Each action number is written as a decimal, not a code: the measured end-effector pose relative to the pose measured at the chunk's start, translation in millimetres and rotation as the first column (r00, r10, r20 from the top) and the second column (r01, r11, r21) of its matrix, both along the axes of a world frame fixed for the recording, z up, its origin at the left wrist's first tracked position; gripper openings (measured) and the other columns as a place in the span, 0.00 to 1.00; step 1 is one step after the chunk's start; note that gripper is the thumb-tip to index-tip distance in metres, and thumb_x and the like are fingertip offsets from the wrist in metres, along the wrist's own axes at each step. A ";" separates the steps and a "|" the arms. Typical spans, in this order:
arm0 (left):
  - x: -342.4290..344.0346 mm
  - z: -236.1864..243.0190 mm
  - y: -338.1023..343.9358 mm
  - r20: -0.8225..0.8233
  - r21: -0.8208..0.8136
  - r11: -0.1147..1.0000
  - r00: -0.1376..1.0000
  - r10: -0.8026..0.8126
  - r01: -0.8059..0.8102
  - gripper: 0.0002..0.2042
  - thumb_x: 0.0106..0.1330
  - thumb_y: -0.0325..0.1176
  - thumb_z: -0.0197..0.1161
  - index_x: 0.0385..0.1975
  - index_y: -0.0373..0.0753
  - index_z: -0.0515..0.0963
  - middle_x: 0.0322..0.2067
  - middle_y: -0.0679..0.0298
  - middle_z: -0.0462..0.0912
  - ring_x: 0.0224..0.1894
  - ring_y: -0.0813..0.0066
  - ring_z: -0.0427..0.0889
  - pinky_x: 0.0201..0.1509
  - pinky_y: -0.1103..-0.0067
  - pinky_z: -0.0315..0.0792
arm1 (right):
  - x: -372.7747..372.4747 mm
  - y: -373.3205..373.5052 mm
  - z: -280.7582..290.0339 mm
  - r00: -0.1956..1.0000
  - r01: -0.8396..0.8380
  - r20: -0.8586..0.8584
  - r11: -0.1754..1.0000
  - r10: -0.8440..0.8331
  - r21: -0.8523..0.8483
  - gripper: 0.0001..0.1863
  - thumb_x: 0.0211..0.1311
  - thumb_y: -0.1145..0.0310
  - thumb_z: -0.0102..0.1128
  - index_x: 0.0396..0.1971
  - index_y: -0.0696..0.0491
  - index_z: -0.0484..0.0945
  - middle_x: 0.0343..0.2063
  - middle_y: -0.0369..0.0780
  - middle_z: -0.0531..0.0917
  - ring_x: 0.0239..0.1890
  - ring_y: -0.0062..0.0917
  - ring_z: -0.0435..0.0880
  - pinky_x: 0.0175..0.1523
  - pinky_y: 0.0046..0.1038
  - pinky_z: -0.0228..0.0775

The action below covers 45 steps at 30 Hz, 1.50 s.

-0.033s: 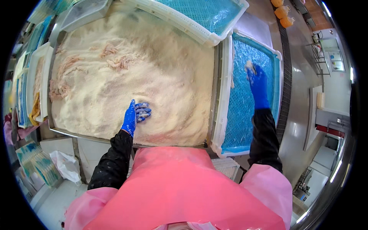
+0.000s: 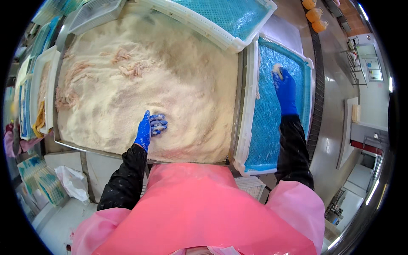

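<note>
My left hand (image 2: pixel 149 126), in a blue glove dusted with white crumbs, rests open on a bed of pale powder (image 2: pixel 187 106) in a wide metal-rimmed tray, fingers apart. Pinkish raw strips (image 2: pixel 129 68) lie partly coated in the powder toward the back and left. My right hand (image 2: pixel 284 87), also blue-gloved, is closed on a pale coated piece (image 2: pixel 277 69) over the blue mesh tray (image 2: pixel 265 144) to the right, which has a white rim. A few pale strips show along that tray's left inner edge.
Another blue tray (image 2: pixel 221 17) lies at the back, near a clear plastic container (image 2: pixel 95 15). White bins (image 2: pixel 53 59) line the left, a crumpled white bag (image 2: pixel 71 182) below. Orange jugs (image 2: pixel 315 15) stand beyond a dark floor grate (image 2: pixel 318 106) at right.
My right hand and forearm have moved slightly forward over the blue tray, still holding the pale piece. My left hand has stayed where it was.
</note>
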State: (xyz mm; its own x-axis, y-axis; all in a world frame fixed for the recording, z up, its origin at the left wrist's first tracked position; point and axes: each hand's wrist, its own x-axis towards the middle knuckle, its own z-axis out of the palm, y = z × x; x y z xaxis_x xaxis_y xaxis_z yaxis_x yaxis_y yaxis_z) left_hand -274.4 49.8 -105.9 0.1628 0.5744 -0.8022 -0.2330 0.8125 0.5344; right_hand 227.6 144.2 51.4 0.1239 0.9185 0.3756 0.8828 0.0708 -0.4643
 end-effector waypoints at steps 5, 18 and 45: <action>0.7 4.2 0.7 -0.067 -0.027 1.000 0.998 0.008 -0.010 0.34 0.70 0.63 0.34 0.42 0.38 0.80 0.35 0.56 0.86 0.31 0.69 0.86 0.31 0.81 0.74 | 18.0 38.8 -67.4 0.961 0.152 0.267 0.936 -0.065 -0.318 0.22 0.65 0.54 0.52 0.44 0.58 0.80 0.35 0.54 0.82 0.37 0.48 0.82 0.42 0.43 0.74; 0.3 9.8 -1.1 -0.063 -0.026 0.999 0.998 0.026 -0.028 0.33 0.69 0.63 0.37 0.43 0.38 0.80 0.35 0.56 0.86 0.31 0.69 0.86 0.28 0.81 0.73 | 30.7 63.0 -66.9 0.992 0.111 0.007 0.869 -0.123 -0.482 0.16 0.67 0.63 0.49 0.44 0.59 0.77 0.40 0.54 0.81 0.43 0.49 0.80 0.47 0.43 0.72; -65.3 9.8 -10.6 0.303 0.055 0.996 0.950 -0.077 0.063 0.19 0.70 0.45 0.49 0.45 0.37 0.78 0.37 0.56 0.85 0.33 0.69 0.84 0.39 0.78 0.77 | -460.8 121.7 -151.4 0.843 -0.537 -0.054 0.842 0.535 -0.046 0.11 0.48 0.65 0.68 0.33 0.49 0.82 0.40 0.42 0.80 0.41 0.36 0.78 0.47 0.35 0.69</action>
State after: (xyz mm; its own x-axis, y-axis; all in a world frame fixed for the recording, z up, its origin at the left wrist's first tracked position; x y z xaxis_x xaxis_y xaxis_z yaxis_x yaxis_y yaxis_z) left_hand -339.7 39.2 -96.1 0.4364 0.5864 -0.6824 -0.3336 0.8098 0.4825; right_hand -233.2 265.9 -100.0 -0.3811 0.8652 0.3259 0.6970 0.5004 -0.5137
